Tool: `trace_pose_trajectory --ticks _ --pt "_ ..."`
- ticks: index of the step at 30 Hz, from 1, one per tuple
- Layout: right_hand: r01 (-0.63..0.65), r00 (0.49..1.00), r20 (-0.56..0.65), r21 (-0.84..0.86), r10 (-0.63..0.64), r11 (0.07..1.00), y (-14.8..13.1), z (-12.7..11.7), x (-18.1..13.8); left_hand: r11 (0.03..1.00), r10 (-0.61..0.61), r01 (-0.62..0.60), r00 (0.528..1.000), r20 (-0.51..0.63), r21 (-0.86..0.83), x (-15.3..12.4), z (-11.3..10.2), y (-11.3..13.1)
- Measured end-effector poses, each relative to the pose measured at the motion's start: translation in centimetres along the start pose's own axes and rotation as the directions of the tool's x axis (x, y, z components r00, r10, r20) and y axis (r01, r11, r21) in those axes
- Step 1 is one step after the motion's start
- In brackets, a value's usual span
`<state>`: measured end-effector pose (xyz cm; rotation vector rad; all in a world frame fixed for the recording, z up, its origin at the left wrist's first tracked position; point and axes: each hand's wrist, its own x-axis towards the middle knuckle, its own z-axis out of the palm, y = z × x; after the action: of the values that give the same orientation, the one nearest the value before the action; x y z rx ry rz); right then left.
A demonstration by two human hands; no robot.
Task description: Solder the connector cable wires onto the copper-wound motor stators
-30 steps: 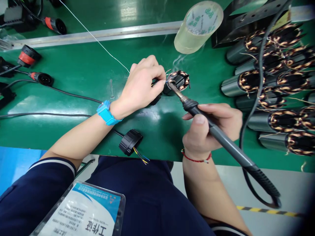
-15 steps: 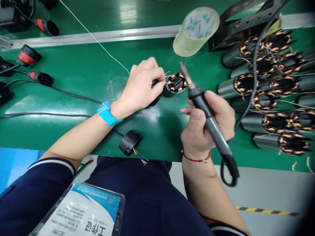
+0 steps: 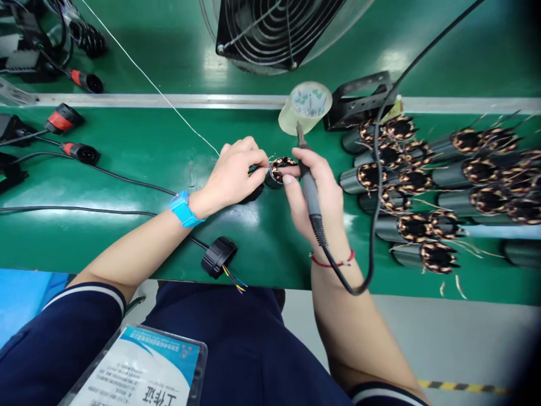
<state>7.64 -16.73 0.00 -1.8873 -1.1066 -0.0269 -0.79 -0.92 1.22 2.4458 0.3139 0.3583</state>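
My left hand (image 3: pixel 236 172) is closed, with thumb and forefinger pinching a thin wire at the edge of a motor stator (image 3: pixel 276 179) wound with copper. A fine white strand (image 3: pixel 169 102), like solder wire, runs from the upper left to behind this hand; its end is hidden. In my right hand (image 3: pixel 323 194) is a soldering iron (image 3: pixel 310 192), its tip pointing away from me, apart from the stator. One finger of that hand reaches to the stator's top. Under my left hand lies a dark part, mostly covered. A black cap (image 3: pixel 218 256) with coloured wires sits near the front edge.
Several copper-wound stators (image 3: pixel 416 225) lie in rows on the right. A roll of clear tape (image 3: pixel 304 110) and a black metal bracket (image 3: pixel 359 101) stand behind, below a fan (image 3: pixel 279 28). Cables with red-ringed connectors (image 3: pixel 63 119) lie left. The iron's cord (image 3: pixel 377 169) loops at right.
My right hand has moved left to the stator and turned the iron upright, with a finger now at the stator. My left hand keeps its pinch. The view has tilted up, showing the fan.
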Motion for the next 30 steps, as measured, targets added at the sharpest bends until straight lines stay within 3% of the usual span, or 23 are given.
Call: trace_pose_trajectory --ticks 4,6,8,10,12,16,19,25,30 --pt "-0.044 0.999 0.027 -0.004 0.044 0.999 0.4 0.3 0.7 0.998 -0.059 0.058 0.993 -0.106 -0.007 0.4 -2.1 -1.0" --pt "-0.035 0.994 0.101 -0.032 0.038 0.999 0.5 0.4 1.4 0.989 -0.127 0.132 0.988 -0.083 0.066 0.5 -3.2 -1.1" --pt "-0.003 0.984 0.177 -0.036 0.009 0.999 0.7 0.7 2.1 0.983 -0.153 0.141 0.983 0.101 0.116 0.5 -3.7 -0.8" --pt "0.016 0.979 0.203 -0.007 -0.014 1.0 1.0 1.2 2.4 0.99 -0.131 0.106 0.934 0.332 0.093 0.4 -3.6 -0.4" --pt "0.009 0.985 0.173 0.023 -0.013 1.0 1.3 1.7 2.4 0.989 -0.133 0.149 0.891 0.433 -0.001 0.4 -3.1 0.0" --pt "0.022 0.995 0.1 0.022 -0.024 1.0 1.6 2.2 1.5 0.853 -0.24 0.4 0.871 0.429 -0.335 0.4 -2.4 0.0" --pt "0.049 0.993 0.104 0.071 -0.057 0.996 1.7 1.9 0.8 0.735 -0.226 0.478 0.842 0.491 -0.481 0.3 -2.6 -0.3" --pt "-0.039 0.972 0.231 0.373 -0.052 0.927 2.7 0.3 0.4 0.728 -0.264 0.505 0.831 0.49 -0.464 0.3 -2.8 0.6" --pt "-0.052 0.966 0.251 0.423 -0.062 0.904 3.1 -0.1 0.7 0.7 -0.319 0.528 0.833 0.451 -0.481 1.0 -2.4 1.6"
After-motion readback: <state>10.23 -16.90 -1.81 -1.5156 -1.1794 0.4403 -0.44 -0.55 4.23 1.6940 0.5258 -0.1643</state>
